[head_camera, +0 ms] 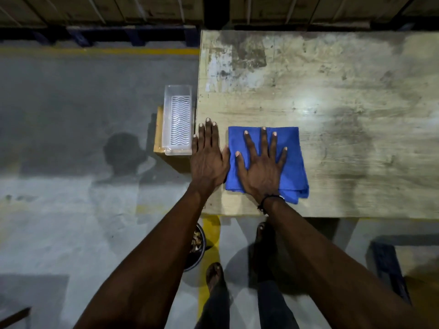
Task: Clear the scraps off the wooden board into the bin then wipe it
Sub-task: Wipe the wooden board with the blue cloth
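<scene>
Since no scraps show anywhere on the board (332, 91), the clearing looks done and the wiping appears to be the step in hand. That pale, stained board serves as the bench top here, and a folded blue cloth (292, 162) lies on its near left part, close to the front edge. Down by the person's feet, a dark bin (198, 252) stands on the floor under the bench's near left corner, holding what seem to be pale scraps; it sits where sweepings off that corner would drop in.

Flat on the cloth lies the right hand (261, 167), fingers (263, 143) straight and spread wide, palm pressing down, nothing curled or pinched. That spread likely gives broad pressure so the cloth drags evenly across the wood. Just beside the cloth, its thumb side touching the cloth's left edge, the left hand (209, 157) rests flat on the bare board, fingers straight and held together, grasping nothing. It probably steadies the body or braces the board.

A clear tray (177, 122) with a wavy patterned floor sits on a brown box (158, 129) just off the board's left edge, apart from both hands.
</scene>
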A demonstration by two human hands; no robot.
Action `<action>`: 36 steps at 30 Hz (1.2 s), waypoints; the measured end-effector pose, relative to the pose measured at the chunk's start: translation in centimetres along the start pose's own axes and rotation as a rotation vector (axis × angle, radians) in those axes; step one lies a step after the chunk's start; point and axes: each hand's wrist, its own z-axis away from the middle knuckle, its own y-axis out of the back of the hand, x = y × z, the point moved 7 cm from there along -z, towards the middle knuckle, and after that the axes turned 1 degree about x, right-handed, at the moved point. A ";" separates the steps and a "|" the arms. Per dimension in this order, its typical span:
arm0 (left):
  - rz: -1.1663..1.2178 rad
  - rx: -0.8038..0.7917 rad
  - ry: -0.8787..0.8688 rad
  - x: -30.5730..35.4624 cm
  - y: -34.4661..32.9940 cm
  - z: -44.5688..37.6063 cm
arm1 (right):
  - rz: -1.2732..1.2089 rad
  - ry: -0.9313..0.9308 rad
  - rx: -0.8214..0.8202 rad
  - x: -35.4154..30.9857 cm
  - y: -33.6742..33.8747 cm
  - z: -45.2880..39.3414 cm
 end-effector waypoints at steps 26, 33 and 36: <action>-0.053 0.058 0.080 -0.8 -0.2 -28.5 | -0.045 0.084 -0.035 -3.2 -3.9 -34.0; -0.037 0.069 0.081 -1.0 -0.3 -28.5 | -0.043 0.098 -0.044 -4.1 -4.4 -37.8; -0.022 0.065 0.081 -0.9 -0.2 -28.5 | -0.030 0.102 -0.053 -4.0 -4.6 -37.3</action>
